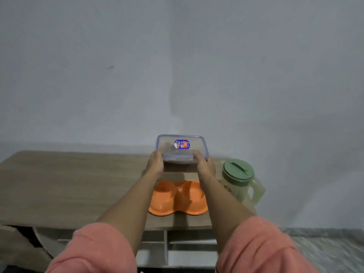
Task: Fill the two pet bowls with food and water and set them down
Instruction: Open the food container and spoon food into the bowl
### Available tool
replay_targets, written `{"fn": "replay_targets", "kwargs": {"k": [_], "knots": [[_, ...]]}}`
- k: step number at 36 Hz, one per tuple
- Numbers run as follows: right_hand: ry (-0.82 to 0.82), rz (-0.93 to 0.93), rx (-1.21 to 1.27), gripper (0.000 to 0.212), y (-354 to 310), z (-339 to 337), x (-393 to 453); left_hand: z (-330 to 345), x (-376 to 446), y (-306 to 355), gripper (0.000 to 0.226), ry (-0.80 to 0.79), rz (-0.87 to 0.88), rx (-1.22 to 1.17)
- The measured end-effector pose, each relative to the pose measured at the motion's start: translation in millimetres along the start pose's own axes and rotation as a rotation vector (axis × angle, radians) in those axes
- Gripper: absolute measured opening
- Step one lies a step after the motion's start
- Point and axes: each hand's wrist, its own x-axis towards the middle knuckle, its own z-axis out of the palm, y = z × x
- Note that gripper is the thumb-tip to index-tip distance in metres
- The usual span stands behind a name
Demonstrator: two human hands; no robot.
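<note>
Clear plastic food container (181, 148), blue-rimmed lid on: rigid, smooth, likely light; held tilted above the desk (69, 184), left hand (155, 164) and right hand (204, 164) each with a grip curled on a near corner. Orange double pet bowl (178, 200) lies just below, both wells apparently empty. Green-lidded water jug (239, 180) stands at its right; take by the handle.

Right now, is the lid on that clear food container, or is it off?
On. The blue-rimmed lid sits flat across the clear container, with both hands gripping its near corners. Whether the clips are latched: cannot tell.
</note>
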Motion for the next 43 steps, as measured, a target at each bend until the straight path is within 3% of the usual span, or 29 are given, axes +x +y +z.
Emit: {"fn": "replay_targets", "kwargs": {"k": [3, 11, 17, 26, 33, 36, 40, 43], "knots": [[-0.014, 0.01, -0.032, 0.031, 8, 15, 41, 11, 85, -41, 0.068, 0.036, -0.066, 0.031], [-0.04, 0.102, -0.078, 0.04, 54, 44, 116, 25, 84, -19, 0.036, 0.053, -0.067, 0.006], [-0.031, 0.152, -0.085, 0.036, 80, 55, 140, 24, 179, -103, 0.071, -0.003, -0.124, 0.125], [-0.004, 0.224, -0.138, 0.031, 101, 66, 161, 32, 239, -162, 0.057, 0.019, -0.218, 0.173], [-0.013, 0.222, -0.274, 0.022, 103, 64, 173, 30, 199, -105, 0.042, 0.041, -0.179, 0.219], [0.05, 0.2, -0.323, 0.026, 95, 62, 191, 30, 210, -93, 0.048, 0.069, -0.177, 0.355], [0.072, 0.232, -0.466, 0.056, 85, 71, 219, 35, 242, -83, 0.06, 0.075, -0.205, 0.591], [0.077, 0.251, -0.576, 0.064, 78, 80, 233, 38, 258, -85, 0.073, 0.082, -0.201, 0.714]]}}
